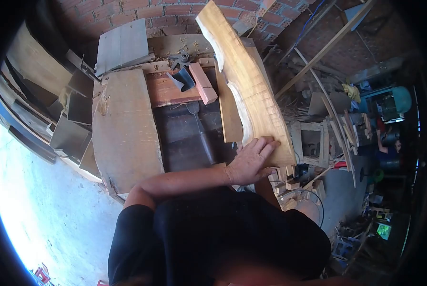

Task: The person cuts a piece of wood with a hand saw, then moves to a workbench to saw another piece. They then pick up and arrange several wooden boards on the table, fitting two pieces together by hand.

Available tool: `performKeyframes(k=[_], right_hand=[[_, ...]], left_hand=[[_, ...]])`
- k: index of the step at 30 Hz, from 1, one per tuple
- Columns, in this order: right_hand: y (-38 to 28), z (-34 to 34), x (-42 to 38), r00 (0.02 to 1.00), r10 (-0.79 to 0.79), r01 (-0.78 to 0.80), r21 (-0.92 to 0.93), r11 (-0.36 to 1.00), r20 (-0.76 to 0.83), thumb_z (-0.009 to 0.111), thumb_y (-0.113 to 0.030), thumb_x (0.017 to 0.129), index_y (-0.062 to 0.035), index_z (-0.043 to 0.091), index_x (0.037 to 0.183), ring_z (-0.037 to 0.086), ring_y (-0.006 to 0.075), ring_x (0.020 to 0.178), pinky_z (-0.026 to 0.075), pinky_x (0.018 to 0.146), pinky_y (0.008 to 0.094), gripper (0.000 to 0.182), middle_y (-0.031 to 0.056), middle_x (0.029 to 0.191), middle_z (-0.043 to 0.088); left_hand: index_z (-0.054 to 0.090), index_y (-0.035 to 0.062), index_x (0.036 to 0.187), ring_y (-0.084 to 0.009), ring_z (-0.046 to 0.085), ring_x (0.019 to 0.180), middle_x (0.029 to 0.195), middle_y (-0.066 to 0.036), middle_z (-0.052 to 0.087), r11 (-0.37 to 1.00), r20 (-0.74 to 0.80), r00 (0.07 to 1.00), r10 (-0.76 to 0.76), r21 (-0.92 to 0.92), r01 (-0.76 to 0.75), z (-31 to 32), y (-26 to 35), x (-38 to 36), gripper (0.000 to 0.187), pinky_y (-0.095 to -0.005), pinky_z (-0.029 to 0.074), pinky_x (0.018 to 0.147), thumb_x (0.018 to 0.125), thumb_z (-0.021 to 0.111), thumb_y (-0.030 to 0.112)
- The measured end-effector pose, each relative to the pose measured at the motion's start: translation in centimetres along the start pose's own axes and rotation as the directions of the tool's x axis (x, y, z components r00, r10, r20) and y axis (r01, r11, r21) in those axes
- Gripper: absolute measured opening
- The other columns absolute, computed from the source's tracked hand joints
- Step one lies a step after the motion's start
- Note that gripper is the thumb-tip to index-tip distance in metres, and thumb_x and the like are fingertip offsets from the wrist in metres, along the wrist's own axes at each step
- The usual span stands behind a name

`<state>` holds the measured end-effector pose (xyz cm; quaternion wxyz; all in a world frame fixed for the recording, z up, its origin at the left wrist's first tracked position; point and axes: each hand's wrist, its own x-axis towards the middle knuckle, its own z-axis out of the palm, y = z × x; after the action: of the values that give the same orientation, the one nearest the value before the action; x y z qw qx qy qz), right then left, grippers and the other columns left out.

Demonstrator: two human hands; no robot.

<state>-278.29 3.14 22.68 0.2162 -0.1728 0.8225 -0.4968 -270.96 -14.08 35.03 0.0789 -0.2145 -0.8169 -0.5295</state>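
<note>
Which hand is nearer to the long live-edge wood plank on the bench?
Left. The left hand rests flat on the near end of the live-edge plank, touching it. The right hand is not in view, so its position relative to the plank cannot be told.

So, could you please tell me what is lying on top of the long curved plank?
A left hand lies flat on the near end of the long curved plank. The wood under the palm is covered; the rest is bare.

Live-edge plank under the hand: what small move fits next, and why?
Probably slide the live-edge plank further onto the workbench. The left hand lies flat on its near end, which overhangs the bench edge. The right hand is out of view.
</note>
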Motion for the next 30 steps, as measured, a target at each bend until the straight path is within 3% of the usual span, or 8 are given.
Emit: performKeyframes(k=[8,12,15,17,21,24,26,30], right_hand=[[-3.3,6.7,0.7,0.957,0.003,-0.030,0.089,0.996,0.290,0.048,-0.030,0.097,-0.0023,0.059,0.087,0.055,0.0169,0.071,0.045,0.066,0.0310,0.031,0.0038,0.075,0.055],[-2.8,8.4,-1.6,0.941,0.043,-0.114,0.194,0.974,0.335,0.048,-0.029,0.097,-0.0031,0.058,0.086,0.054,0.0156,0.070,0.044,0.065,0.0303,0.031,0.0029,0.075,0.054],[-5.0,11.0,-2.3,0.982,0.040,-0.093,0.286,0.954,0.183,0.050,-0.027,0.097,-0.0040,0.060,0.086,0.052,0.0089,0.072,0.044,0.064,0.0294,0.027,0.0025,0.076,0.055],[-5.9,12.7,-2.1,0.975,0.185,-0.217,0.331,0.918,0.126,0.053,-0.025,0.096,-0.0030,0.060,0.087,0.049,0.0050,0.073,0.043,0.062,0.0288,0.025,0.0024,0.075,0.056],[-4.3,15.2,-0.5,0.997,-0.044,0.052,0.108,0.993,-0.068,0.054,-0.028,0.096,0.0003,0.058,0.084,0.045,0.0053,0.066,0.041,0.056,0.0302,0.031,0.0091,0.064,0.052],[-5.2,16.5,0.4,0.985,-0.107,0.108,0.004,0.994,-0.139,0.055,-0.028,0.095,-0.0004,0.055,0.081,0.048,0.0131,0.054,0.040,0.051,0.0337,0.031,0.0144,0.060,0.049],[-5.8,17.8,0.6,0.974,-0.147,0.134,-0.086,0.987,-0.173,0.056,-0.029,0.094,-0.0024,0.053,0.077,0.052,0.0293,0.050,0.039,0.048,0.0388,0.032,0.0171,0.058,0.051],[-6.1,20.4,0.8,0.971,-0.110,0.068,-0.193,0.979,-0.215,0.056,-0.032,0.094,-0.0051,0.053,0.076,0.055,0.0397,0.056,0.040,0.048,0.0443,0.032,0.0181,0.061,0.055]], left_hand=[[0.037,0.0154,0.144,-0.0351,0.034,0.126,0.137,-0.018,0.035,0.888,-0.254,0.941,0.224,0.451,-0.090,-5.2,-0.1,-2.1,0.068,-0.0473,0.028,0.105,0.088,0.059,0.047],[0.024,0.0088,0.148,-0.0327,0.034,0.129,0.144,-0.019,0.023,0.978,-0.673,0.728,-0.131,0.032,0.205,-9.2,-2.9,-5.4,0.068,-0.0446,0.028,0.110,0.092,0.059,0.028],[0.014,0.0053,0.150,-0.0214,0.046,0.117,0.131,-0.015,0.042,0.727,-0.602,0.580,-0.549,-0.687,-0.025,-10.4,-2.8,-7.6,0.064,-0.0328,0.042,0.098,0.097,0.049,0.013],[0.015,0.0043,0.150,-0.0195,0.048,0.116,0.131,-0.014,0.047,0.727,-0.633,0.514,-0.579,-0.686,-0.025,-10.4,-6.5,-9.9,0.061,-0.0318,0.042,0.096,0.098,0.046,0.009],[0.021,0.0007,0.148,-0.0177,0.052,0.114,0.136,-0.015,0.046,0.701,-0.567,0.556,-0.608,-0.712,0.042,-12.9,-8.5,-13.1,0.057,-0.0287,0.043,0.095,0.097,0.046,0.008],[0.023,0.0001,0.147,-0.0185,0.052,0.115,0.136,-0.015,0.046,0.714,-0.549,0.546,-0.633,-0.686,0.138,-14.1,-10.1,-15.2,0.056,-0.0300,0.043,0.095,0.097,0.046,0.009],[0.022,-0.0003,0.147,-0.0204,0.053,0.114,0.133,-0.015,0.049,0.731,-0.568,0.520,-0.638,-0.659,0.177,-14.3,-11.7,-16.9,0.057,-0.0314,0.043,0.095,0.097,0.047,0.009],[0.022,-0.0003,0.147,-0.0226,0.054,0.112,0.130,-0.016,0.050,0.724,-0.510,0.542,-0.668,-0.612,0.317,-15.0,-13.8,-20.0,0.057,-0.0329,0.042,0.096,0.097,0.047,0.010]])
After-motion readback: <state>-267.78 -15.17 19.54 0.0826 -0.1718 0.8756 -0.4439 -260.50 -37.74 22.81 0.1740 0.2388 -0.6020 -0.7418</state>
